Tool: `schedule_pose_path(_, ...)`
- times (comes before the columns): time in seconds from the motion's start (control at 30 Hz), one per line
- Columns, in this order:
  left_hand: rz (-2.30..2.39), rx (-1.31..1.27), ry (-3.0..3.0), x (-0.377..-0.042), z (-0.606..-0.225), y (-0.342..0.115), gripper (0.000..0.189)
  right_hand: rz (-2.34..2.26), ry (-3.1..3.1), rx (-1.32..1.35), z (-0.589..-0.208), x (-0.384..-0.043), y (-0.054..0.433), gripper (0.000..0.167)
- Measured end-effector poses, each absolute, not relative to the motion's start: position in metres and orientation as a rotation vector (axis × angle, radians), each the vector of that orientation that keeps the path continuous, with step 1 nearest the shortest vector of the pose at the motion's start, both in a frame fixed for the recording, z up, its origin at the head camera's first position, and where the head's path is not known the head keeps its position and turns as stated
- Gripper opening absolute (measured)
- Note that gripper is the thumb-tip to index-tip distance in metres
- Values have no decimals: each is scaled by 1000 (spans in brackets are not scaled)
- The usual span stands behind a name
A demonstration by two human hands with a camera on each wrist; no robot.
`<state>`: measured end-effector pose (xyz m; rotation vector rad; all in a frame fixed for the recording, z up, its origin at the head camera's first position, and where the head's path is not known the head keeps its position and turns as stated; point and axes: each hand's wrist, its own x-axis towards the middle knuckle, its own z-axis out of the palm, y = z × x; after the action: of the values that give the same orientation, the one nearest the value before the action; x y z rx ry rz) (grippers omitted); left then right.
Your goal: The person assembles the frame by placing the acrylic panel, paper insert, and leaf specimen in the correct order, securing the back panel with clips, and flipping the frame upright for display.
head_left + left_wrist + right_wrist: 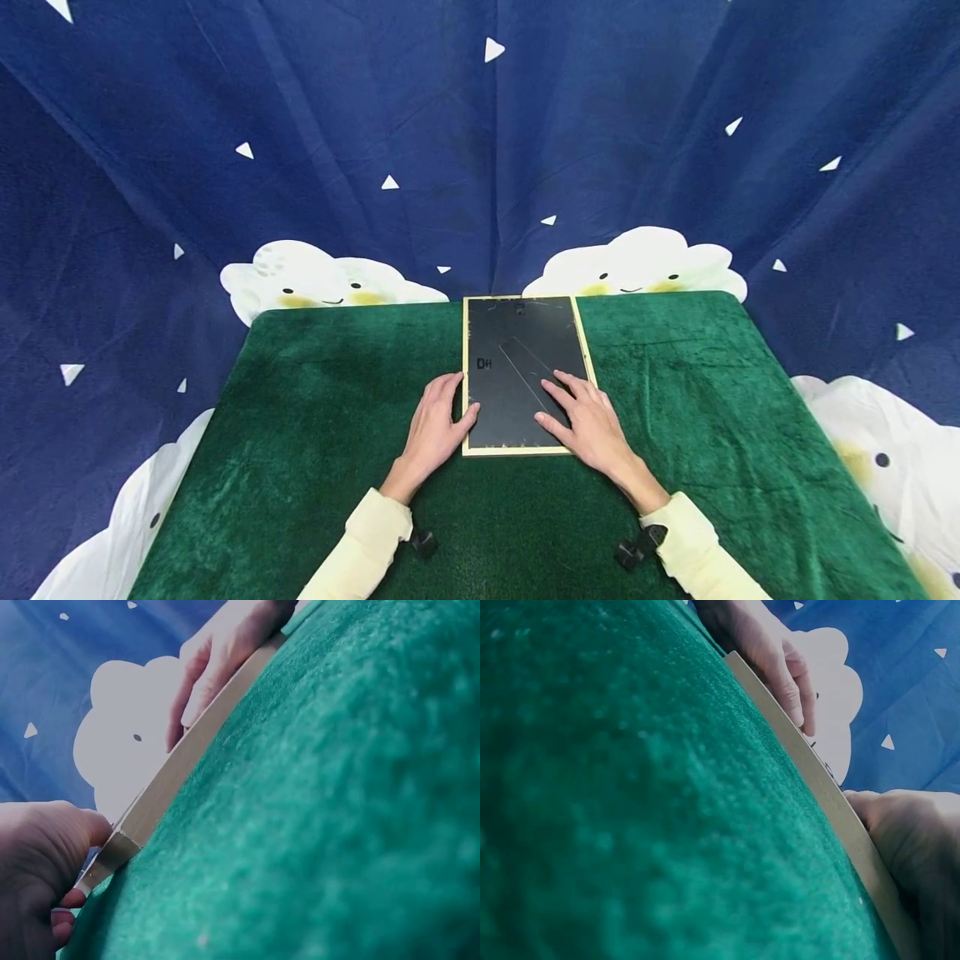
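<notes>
A picture frame [517, 375] with light wooden edging lies back side up, its black backing board showing a stand flap set at a slant and small metal hangers. My left hand [435, 423] holds its left edge near the lower corner, thumb over the rim and fingers along the outer side. On the lower right of the backing rests my right hand [592, 423], fingers spread and fairly straight. In the left wrist view the frame's pale side [176, 769] sits low on the cloth. The frame's front is hidden underneath.
Dark green plush cloth [352, 375] covers the table. Behind it hangs a blue curtain [420, 100] with white triangles and smiling clouds. Black wrist cameras [423, 544] sit by both cream sleeves [363, 542].
</notes>
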<state>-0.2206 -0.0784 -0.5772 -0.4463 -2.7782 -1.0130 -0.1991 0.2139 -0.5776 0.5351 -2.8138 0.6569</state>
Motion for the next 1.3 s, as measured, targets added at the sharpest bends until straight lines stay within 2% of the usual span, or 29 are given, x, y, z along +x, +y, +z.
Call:
schedule_pose_path(0.5,-1073,-481,-2683,-233,-579,-81,52,655,-2819,538,-575,-201,211,62)
schedule_pose_path(1.3,-1017,-548,-2723,-230,-575,-74,53,656,-2813,518,-578,-197,212,63)
